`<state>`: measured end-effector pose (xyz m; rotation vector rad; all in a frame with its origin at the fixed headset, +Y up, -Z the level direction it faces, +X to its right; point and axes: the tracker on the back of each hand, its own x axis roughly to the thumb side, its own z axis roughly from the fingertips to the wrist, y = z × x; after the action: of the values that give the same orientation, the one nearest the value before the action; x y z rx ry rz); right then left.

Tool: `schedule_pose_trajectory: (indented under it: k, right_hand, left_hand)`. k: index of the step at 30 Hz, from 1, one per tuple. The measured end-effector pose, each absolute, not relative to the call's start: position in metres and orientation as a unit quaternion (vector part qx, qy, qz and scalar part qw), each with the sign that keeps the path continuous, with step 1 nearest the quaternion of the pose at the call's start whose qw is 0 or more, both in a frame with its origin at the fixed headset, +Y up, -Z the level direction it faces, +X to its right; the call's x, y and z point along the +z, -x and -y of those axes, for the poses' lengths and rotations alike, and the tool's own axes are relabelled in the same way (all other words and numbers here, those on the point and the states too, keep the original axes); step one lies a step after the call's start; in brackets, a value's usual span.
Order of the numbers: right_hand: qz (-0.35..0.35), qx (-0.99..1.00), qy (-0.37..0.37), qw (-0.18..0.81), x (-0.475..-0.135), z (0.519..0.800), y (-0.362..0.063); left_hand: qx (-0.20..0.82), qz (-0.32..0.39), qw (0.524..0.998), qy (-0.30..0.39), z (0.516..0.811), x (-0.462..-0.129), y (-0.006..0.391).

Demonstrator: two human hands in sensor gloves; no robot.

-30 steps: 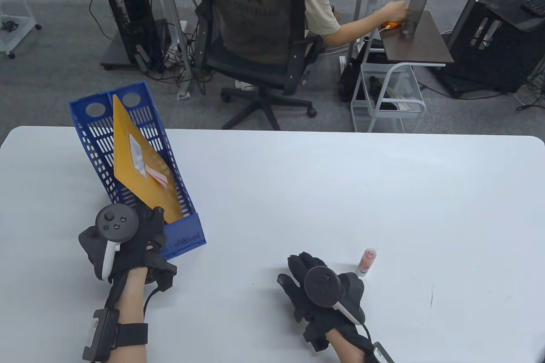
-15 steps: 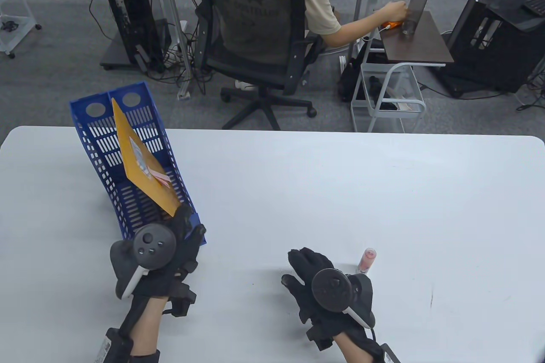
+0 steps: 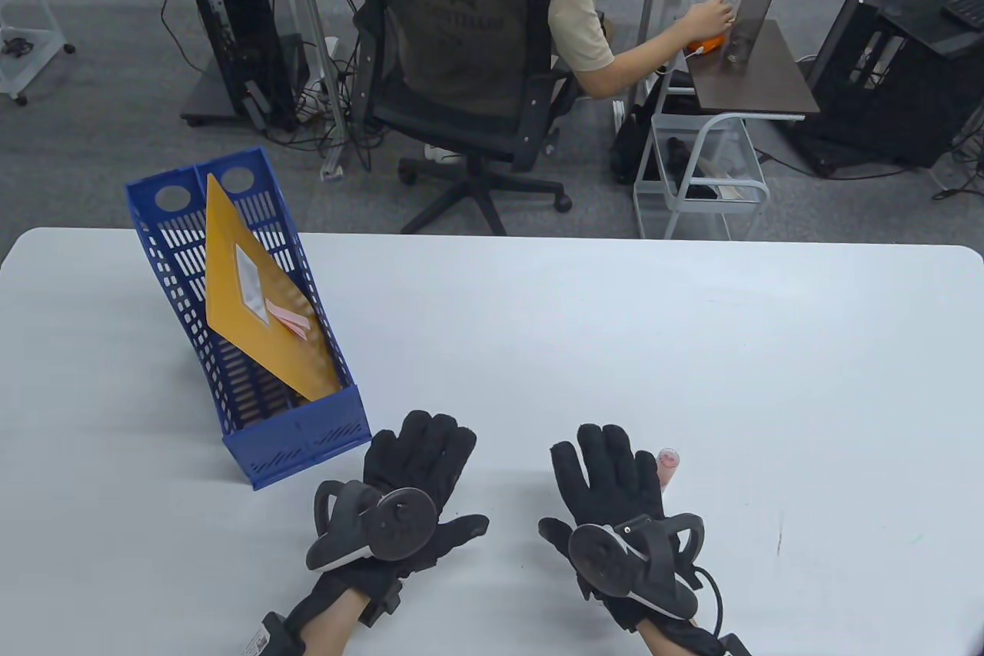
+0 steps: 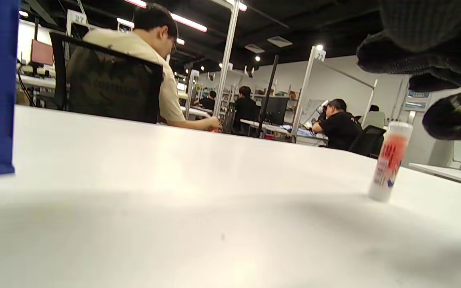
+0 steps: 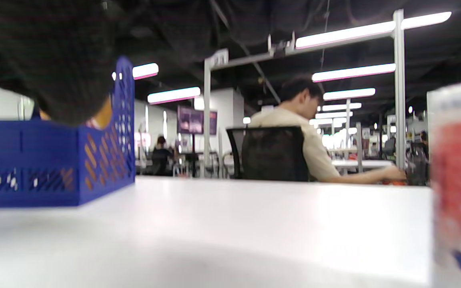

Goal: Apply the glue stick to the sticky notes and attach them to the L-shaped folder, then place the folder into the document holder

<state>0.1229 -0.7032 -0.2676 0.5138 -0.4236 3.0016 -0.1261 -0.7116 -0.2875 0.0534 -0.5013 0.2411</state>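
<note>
The orange L-shaped folder [image 3: 254, 302] stands tilted inside the blue document holder [image 3: 307, 433] at the table's left, with a pink sticky note [image 3: 290, 320] and a white label on its face. My left hand [image 3: 419, 456] lies flat on the table just right of the holder, fingers straight, holding nothing. My right hand [image 3: 611, 467] lies flat beside it, also with nothing in it. The glue stick [image 3: 667, 465] stands upright against the right hand's outer edge; it also shows as the glue stick [image 4: 388, 166] in the left wrist view and the blurred glue stick [image 5: 458, 180] in the right wrist view.
The white table [image 3: 692, 348] stretches to the right. Beyond its far edge a person sits in a black office chair [image 3: 461, 64], with a small side table [image 3: 749, 71] and a bottle to the right. The blue holder [image 5: 54, 168] fills the right wrist view's left.
My left hand let go of the folder, left the holder's front end and came down flat on the table. My right hand uncurled and flattened beside the glue stick. The folder settled in the holder.
</note>
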Motion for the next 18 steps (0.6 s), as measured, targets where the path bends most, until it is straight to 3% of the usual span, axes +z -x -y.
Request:
schedule_pose_trajectory:
  k: [11,18]
  right_hand:
    - [0.082,0.985,-0.150,-0.008,-0.268,0.715,-0.121]
    - [0.067,0.987,-0.147,-0.016,-0.269,0.719,-0.119]
  left_hand:
    - [0.084,0.229,0.967,0.078,0.749,-0.292,0.126]
    - [0.083,0.230,0.968,0.055,0.746,-0.290,0.133]
